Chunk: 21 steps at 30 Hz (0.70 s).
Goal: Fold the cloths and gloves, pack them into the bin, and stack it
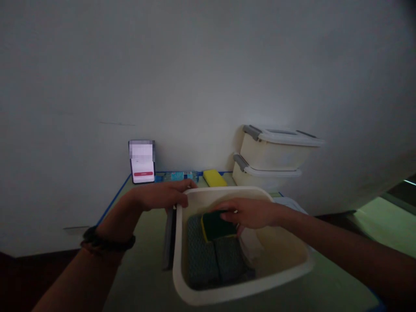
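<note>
A white plastic bin (211, 297) stands tilted towards me on the table. My left hand (165, 195) is closed over its left rim, thumb on the inner side. Inside the bin, my right hand (251, 212) pinches a sponge (216, 229) with a dark green scouring face and a yellow edge. Under that sponge lie two grey-green textured pads (201, 258), side by side on the bin's left half. A pale, crumpled-looking item (252, 248) sits beside them, partly hidden by my right hand. A grey latch (169, 245) hangs on the bin's left outer side.
At the back of the table (139, 264) a phone (143, 169) leans on the wall. A clear bottle (181, 176) and a yellow sponge (214, 178) lie near it. Two lidded boxes, an upper box (276, 154) and a lower box (266, 178), are stacked behind the bin.
</note>
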Available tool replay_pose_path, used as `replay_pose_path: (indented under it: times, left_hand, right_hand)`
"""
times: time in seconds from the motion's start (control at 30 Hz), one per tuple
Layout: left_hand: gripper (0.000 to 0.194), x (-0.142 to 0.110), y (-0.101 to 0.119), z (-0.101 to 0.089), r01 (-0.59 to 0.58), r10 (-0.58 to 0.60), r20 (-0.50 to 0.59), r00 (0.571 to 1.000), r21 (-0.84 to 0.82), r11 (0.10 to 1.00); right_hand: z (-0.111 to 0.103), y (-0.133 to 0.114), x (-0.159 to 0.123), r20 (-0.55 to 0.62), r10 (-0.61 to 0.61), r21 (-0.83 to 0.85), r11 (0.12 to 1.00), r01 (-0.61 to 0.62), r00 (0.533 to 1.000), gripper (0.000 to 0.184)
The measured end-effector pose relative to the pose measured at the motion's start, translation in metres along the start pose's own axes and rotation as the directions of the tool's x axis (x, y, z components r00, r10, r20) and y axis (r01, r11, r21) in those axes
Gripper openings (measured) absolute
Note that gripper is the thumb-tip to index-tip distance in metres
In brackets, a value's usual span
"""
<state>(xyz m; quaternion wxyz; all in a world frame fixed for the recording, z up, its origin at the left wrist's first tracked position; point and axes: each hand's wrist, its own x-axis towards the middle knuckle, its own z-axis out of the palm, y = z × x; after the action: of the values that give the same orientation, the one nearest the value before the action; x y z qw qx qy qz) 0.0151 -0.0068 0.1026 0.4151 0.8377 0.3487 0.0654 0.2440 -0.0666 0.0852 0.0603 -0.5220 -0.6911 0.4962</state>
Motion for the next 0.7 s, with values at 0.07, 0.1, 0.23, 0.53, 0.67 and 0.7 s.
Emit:
replay_pose_path:
  times: [0.07,0.1,0.23,0.53,0.67,0.7]
  left_hand:
    - [0.035,-0.004,-0.001,-0.005,0.061,-0.056,0.072,0.996,-0.062,0.996]
    - [0.035,-0.005,-0.002,-0.007,0.089,-0.080,0.101,0.992,-0.088,0.992]
    - [0.030,-0.008,-0.004,-0.013,0.122,-0.113,0.096,0.989,-0.100,0.988]
    - [0.026,-0.008,-0.001,-0.010,0.100,-0.099,0.049,0.994,-0.023,0.995]
    - [0.025,-0.008,-0.003,-0.010,0.101,-0.101,0.032,0.994,-0.026,0.995]
    - [0.026,-0.008,-0.003,-0.010,0.099,-0.098,0.028,0.995,-0.024,0.995]
  right_hand:
    - [0.004,0.000,0.005,-0.035,0.002,0.084,0.996,0.001,0.999,0.022]
    - [0.006,-0.001,0.008,-0.037,-0.003,0.130,0.991,0.008,0.999,0.019]
    - [0.011,-0.004,0.019,-0.035,-0.051,0.264,0.963,0.059,0.998,0.013]
    - [0.034,-0.009,0.041,-0.171,0.124,0.092,0.990,-0.110,0.977,0.019]
    - [0.040,-0.007,0.043,-0.313,0.110,-0.209,0.961,-0.181,0.944,0.036]
    - [0.041,-0.008,0.042,-0.333,0.081,-0.287,0.941,-0.182,0.939,0.040]
